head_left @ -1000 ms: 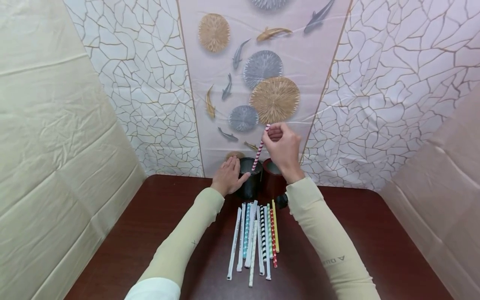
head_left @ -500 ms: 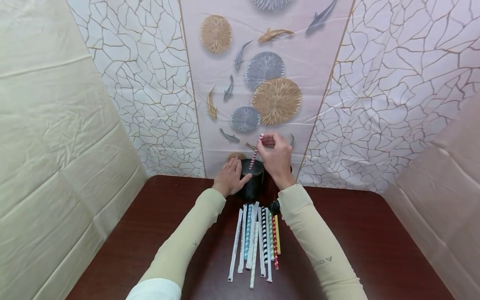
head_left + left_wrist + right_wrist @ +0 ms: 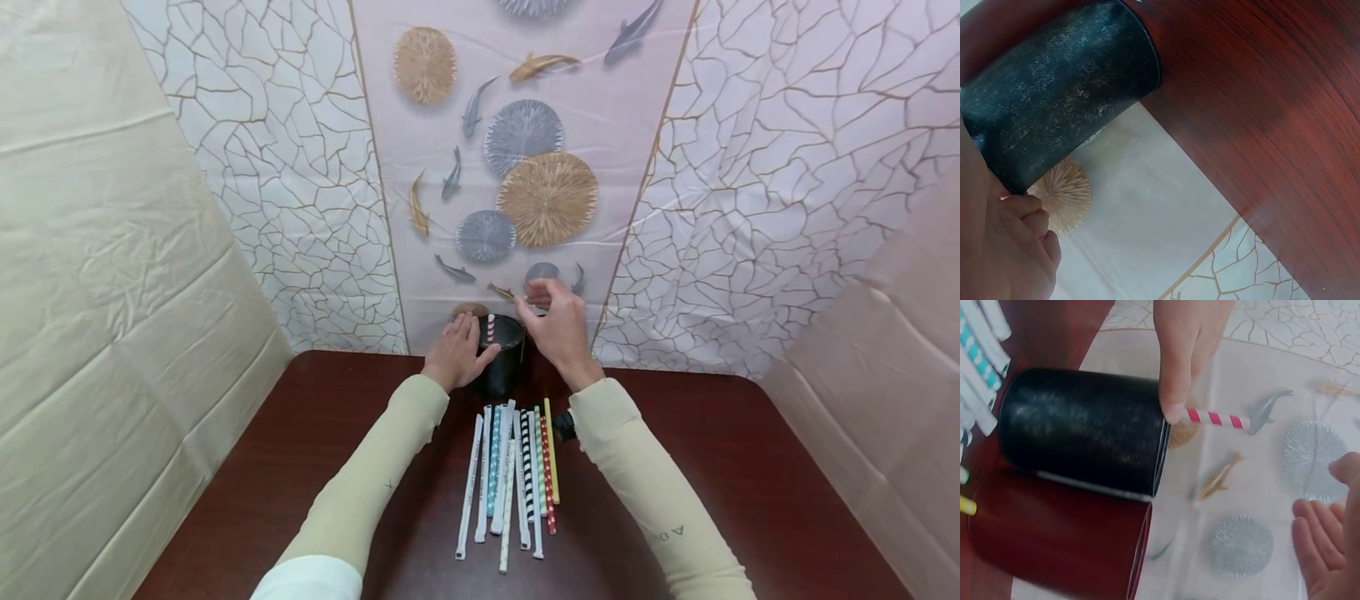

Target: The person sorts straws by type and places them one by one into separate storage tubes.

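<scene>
A black cylindrical cup (image 3: 501,371) stands at the back of the table, with a red-and-white striped straw (image 3: 1216,419) upright in it, its end sticking out above the rim. My left hand (image 3: 456,354) rests against the cup's left side, thumb along the near rim and fingers by the far left edge. In the left wrist view, fingertips show right at the rim. Just right of and above the cup, my right hand (image 3: 558,329) holds nothing, thumb apart from loosely bent fingers.
A dark red cup (image 3: 1060,537) stands beside the black one, mostly hidden behind the right hand in the head view. Several paper straws (image 3: 510,483), some in white wrappers, lie in front on the dark wooden table (image 3: 300,475). A patterned cloth (image 3: 450,150) hangs behind.
My right hand lowered the striped straw into the black cup, let go of it and drew back to the right. The left hand has stayed at the cup.
</scene>
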### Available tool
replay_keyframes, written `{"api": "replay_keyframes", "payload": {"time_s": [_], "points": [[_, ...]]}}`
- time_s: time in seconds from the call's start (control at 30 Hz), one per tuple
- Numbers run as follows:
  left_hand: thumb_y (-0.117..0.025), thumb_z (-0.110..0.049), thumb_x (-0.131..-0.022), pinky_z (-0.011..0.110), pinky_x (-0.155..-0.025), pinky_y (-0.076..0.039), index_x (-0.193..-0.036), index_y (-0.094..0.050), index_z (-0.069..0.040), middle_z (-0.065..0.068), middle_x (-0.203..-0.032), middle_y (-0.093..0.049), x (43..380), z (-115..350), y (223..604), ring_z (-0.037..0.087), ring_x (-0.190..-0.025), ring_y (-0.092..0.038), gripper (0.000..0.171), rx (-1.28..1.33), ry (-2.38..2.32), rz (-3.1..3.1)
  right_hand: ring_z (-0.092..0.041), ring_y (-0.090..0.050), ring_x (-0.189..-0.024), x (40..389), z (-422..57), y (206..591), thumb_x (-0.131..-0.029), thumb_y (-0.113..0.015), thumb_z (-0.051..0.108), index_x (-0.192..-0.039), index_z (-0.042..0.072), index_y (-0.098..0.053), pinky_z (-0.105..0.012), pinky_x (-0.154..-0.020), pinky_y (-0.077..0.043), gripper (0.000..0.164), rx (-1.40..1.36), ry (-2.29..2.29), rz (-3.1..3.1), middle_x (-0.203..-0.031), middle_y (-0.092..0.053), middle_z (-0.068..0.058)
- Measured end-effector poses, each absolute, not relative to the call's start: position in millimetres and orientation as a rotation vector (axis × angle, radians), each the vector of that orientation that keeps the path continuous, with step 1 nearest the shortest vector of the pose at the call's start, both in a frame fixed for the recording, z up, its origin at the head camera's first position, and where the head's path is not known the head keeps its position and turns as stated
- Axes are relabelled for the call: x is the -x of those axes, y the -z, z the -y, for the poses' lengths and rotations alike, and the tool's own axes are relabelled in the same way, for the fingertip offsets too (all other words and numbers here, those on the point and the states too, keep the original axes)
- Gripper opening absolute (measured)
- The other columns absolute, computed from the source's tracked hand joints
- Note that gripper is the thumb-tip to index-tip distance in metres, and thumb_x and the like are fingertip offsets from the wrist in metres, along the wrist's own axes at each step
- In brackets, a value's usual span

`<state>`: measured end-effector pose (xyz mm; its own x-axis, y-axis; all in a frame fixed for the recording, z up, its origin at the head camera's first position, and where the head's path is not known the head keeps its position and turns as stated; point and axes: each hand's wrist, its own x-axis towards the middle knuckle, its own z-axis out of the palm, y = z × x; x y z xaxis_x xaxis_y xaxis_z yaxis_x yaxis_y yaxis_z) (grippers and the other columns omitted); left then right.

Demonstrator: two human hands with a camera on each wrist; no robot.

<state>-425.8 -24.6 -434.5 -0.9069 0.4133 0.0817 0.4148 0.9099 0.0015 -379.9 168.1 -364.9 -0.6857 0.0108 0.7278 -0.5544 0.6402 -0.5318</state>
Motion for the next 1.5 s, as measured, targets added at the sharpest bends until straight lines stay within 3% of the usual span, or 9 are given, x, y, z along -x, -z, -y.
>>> {"api": "replay_keyframes", "payload": {"time_s": [0.27, 0.6, 0.73, 0.83, 0.93, 1.0, 1.3, 1.5], "points": [[-0.02, -0.063, -0.112, 0.042, -0.136, -0.018, -0.168, -0.019, 0.0, 0.019, -0.176, -0.019, 420.7, 25.4, 430.3, 0.031, -0.166, -0.017, 0.084, 0.659, 0.026, 2.972, -0.035, -0.079, -0.093, 360.7, -191.4, 359.4, -0.096, -0.078, 0.017, -0.113, -0.005, -0.07, -0.049, -0.084, -0.065, 0.029, -0.385, -0.934, 2.364, -0.103, -0.077, -0.022], [-0.019, -0.063, -0.112, 0.042, -0.135, -0.019, -0.168, -0.018, 0.0, 0.019, -0.176, -0.019, 419.6, 26.6, 430.3, 0.031, -0.166, -0.018, 0.085, 0.678, 0.003, 2.981, -0.036, -0.077, -0.097, 345.6, -217.2, 365.0, -0.096, -0.078, 0.022, -0.113, -0.009, -0.072, -0.051, -0.088, -0.063, 0.036, -0.314, -0.783, 2.71, -0.104, -0.079, -0.023], [-0.02, -0.063, -0.112, 0.042, -0.135, -0.019, -0.168, -0.019, 0.0, 0.019, -0.176, -0.02, 419.8, 27.2, 430.9, 0.031, -0.166, -0.018, 0.084, 0.676, 0.01, 2.977, -0.03, -0.075, -0.086, 343.4, -225.3, 372.0, -0.095, -0.078, 0.022, -0.11, -0.009, -0.073, -0.047, -0.081, -0.063, 0.035, -0.312, -0.734, 2.837, -0.098, -0.079, -0.02], [-0.022, -0.063, -0.112, 0.043, -0.135, -0.02, -0.168, -0.019, 0.0, 0.02, -0.176, -0.02, 420.2, 27.1, 431.2, 0.031, -0.166, -0.019, 0.084, 0.677, 0.027, 2.972, -0.018, -0.058, -0.061, 343.4, -229.7, 380.0, -0.096, -0.077, 0.022, -0.083, -0.002, -0.069, -0.034, -0.06, -0.052, 0.028, -0.317, -0.698, 2.951, -0.068, -0.065, -0.008], [-0.022, -0.062, -0.112, 0.043, -0.135, -0.019, -0.168, -0.019, 0.0, 0.02, -0.176, -0.02, 420.4, 26.6, 431.1, 0.031, -0.166, -0.018, 0.084, 0.676, 0.044, 2.972, -0.011, -0.035, -0.048, 344.9, -232.7, 390.6, -0.096, -0.076, 0.02, -0.058, 0.01, -0.052, -0.026, -0.05, -0.033, 0.045, -0.321, -0.69, 3.049, -0.051, -0.039, 0.004], [-0.022, -0.062, -0.112, 0.043, -0.135, -0.019, -0.168, -0.019, -0.001, 0.02, -0.176, -0.02, 420.3, 26.3, 430.6, 0.031, -0.166, -0.018, 0.083, 0.675, 0.051, 2.976, -0.011, -0.029, -0.044, 346.1, -233.6, 398.4, -0.096, -0.076, 0.019, -0.051, 0.016, -0.043, -0.025, -0.048, -0.029, 0.055, -0.317, -0.702, 3.102, -0.047, -0.031, 0.006], [-0.023, -0.062, -0.112, 0.042, -0.136, -0.018, -0.168, -0.018, -0.001, 0.019, -0.176, -0.019, 419.4, 27.5, 429.2, 0.031, -0.166, -0.018, 0.083, 0.671, 0.078, 2.987, -0.016, -0.047, -0.049, 355.7, -230.1, 433.9, -0.098, -0.074, 0.02, -0.053, 0.013, -0.058, -0.028, -0.052, -0.039, 0.049, -0.176, -0.753, 3.205, -0.051, -0.059, -0.004], [-0.023, -0.062, -0.112, 0.042, -0.136, -0.018, -0.169, -0.017, -0.002, 0.019, -0.177, -0.019, 420.5, 27.3, 429.8, 0.03, -0.166, -0.017, 0.083, 0.664, 0.085, 2.991, -0.015, -0.048, -0.048, 365.3, -229.2, 462.2, -0.099, -0.073, 0.022, -0.056, 0.015, -0.053, -0.027, -0.048, -0.038, 0.049, -0.048, -0.798, 3.205, -0.052, -0.055, -0.002]]}}
